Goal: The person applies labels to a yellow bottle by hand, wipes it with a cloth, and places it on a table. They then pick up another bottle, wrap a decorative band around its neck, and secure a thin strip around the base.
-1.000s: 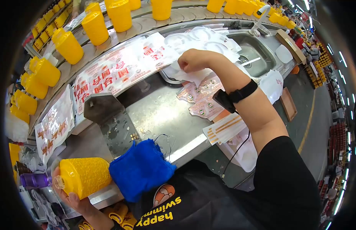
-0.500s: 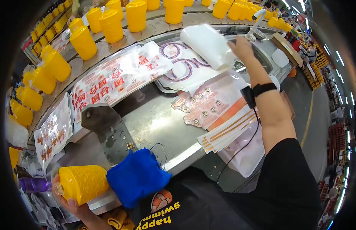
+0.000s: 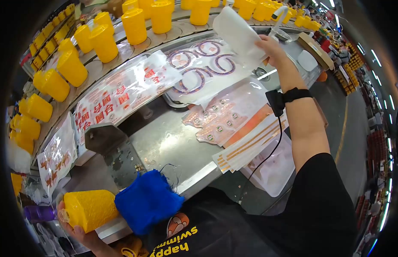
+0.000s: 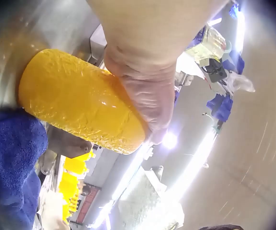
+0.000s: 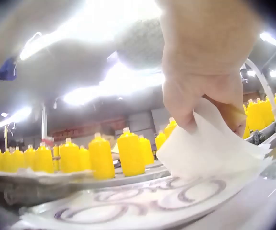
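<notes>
My right hand (image 3: 271,50) pinches one edge of a white paper sheet (image 3: 238,33), which curls up above the back of the worktop. Thumb and fingertips show on the paper's edge in the right wrist view. Beneath the raised paper lies a decal sheet (image 3: 211,75) printed with purple ring shapes. At the lower left, my left hand (image 3: 80,234) holds a textured yellow bottle (image 3: 91,208) by its neck end, lying sideways. A blue cloth (image 3: 148,202) touches the bottle's base side. In the left wrist view, part of that hand is hidden behind the bottle (image 4: 80,103).
Yellow bottles (image 3: 134,26) stand in rows along a curved conveyor behind the worktop. Red-printed sheets (image 3: 122,94) lie at left, pink decals (image 3: 220,122) and brown-striped strips (image 3: 246,150) nearer. A sink with a tap (image 3: 278,21) sits at right; a purple cup (image 3: 39,213) is lower left.
My right hand has moved right from over the stack, lifting and curling back the white paper. The purple rings are now exposed. My left hand keeps its hold on the bottle.
</notes>
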Tool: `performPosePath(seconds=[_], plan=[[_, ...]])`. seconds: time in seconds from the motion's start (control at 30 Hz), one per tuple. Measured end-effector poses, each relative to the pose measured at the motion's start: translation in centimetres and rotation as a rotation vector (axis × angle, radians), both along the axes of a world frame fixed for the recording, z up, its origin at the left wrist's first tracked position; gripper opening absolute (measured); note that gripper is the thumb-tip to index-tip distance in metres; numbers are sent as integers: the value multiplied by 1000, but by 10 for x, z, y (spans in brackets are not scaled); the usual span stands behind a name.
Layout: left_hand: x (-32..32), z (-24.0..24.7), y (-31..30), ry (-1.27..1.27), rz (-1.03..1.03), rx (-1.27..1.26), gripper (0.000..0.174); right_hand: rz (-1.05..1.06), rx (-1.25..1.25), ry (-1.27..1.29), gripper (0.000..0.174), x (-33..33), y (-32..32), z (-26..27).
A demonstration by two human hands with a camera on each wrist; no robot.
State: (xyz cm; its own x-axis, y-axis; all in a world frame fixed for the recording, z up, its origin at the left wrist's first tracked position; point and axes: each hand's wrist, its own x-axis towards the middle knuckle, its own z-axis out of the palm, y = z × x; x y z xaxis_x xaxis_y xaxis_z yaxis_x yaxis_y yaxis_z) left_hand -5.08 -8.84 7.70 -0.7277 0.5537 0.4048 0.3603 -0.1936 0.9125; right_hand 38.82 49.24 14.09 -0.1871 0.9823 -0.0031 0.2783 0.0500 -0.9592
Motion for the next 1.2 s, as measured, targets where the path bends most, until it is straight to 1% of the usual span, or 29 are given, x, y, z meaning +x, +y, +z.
performPosePath(seconds=[0.03, 0.13, 0.17, 0.23, 0.27, 0.33, 0.37, 0.43, 0.47, 0.5, 0.57, 0.6, 0.67, 0.77, 0.8, 0.83, 0.93, 1.0, 1.07, 1.13, 1.2], plan=[[0, 1, 0, -1, -5, -6, 83, -57, -33, 145, 34, 12, -9, 5], [3, 6, 1, -39, -25, -24, 82, -35, -19, 437, 39, 68, -21, -1], [4, 7, 2, -56, -34, -32, 81, -32, -14, 520, 39, 86, -37, -1], [2, 6, 3, -38, -14, -28, 80, 56, 29, 689, 37, 146, -56, -18], [0, 6, 3, -31, -8, -32, 80, 94, 49, 770, 37, 177, -70, -27], [-8, 5, 1, -35, -31, -34, 80, 102, 9, 947, 34, 228, -121, -38], [-9, 7, 2, -39, -46, -45, 80, 49, 4, 994, 33, 259, -146, -47], [-5, 11, 6, -57, -65, -45, 74, -83, 24, 1054, 33, 318, -201, -84], [-2, 14, 6, -64, -68, -45, 71, -156, 49, 1065, 33, 341, -229, -104], [1, 16, 7, -57, -51, -58, 72, -225, 72, 1075, 33, 352, -255, -124], [6, 22, 8, -33, 3, -84, 73, -519, -134, 946, 33, 358, -297, -165], [11, 24, 10, -23, 36, -93, 74, -652, -237, 867, 34, 362, -308, -184], [19, 24, 16, -5, 99, -84, 76, -756, -698, 457, 34, 364, -317, -237], [27, 27, 17, -16, 109, -124, 74, -842, -957, -39, 45, 340, -310, -261], [23, 26, 16, -29, 84, -128, 75, -654, -866, 44, 44, 327, -302, -250], [17, 25, 11, -42, 65, -131, 75, -459, -770, 121, 43, 310, -295, -217], [7, 19, 5, -64, 7, -104, 78, 120, -480, 296, 39, 231, -259, -94], [1, 14, -2, -85, -25, -77, 79, 475, -268, 186, 35, 186, -219, -29], [-4, 7, -5, -117, -48, -27, 79, 507, -112, -257, 31, 123, -167, 19], [-6, 2, -7, -113, -41, 1, 81, 515, 18, -675, 31, 50, -105, 35], [-1, 0, -8, -94, -19, 3, 83, 617, 347, -1083, 38, -3, -23, 15]])
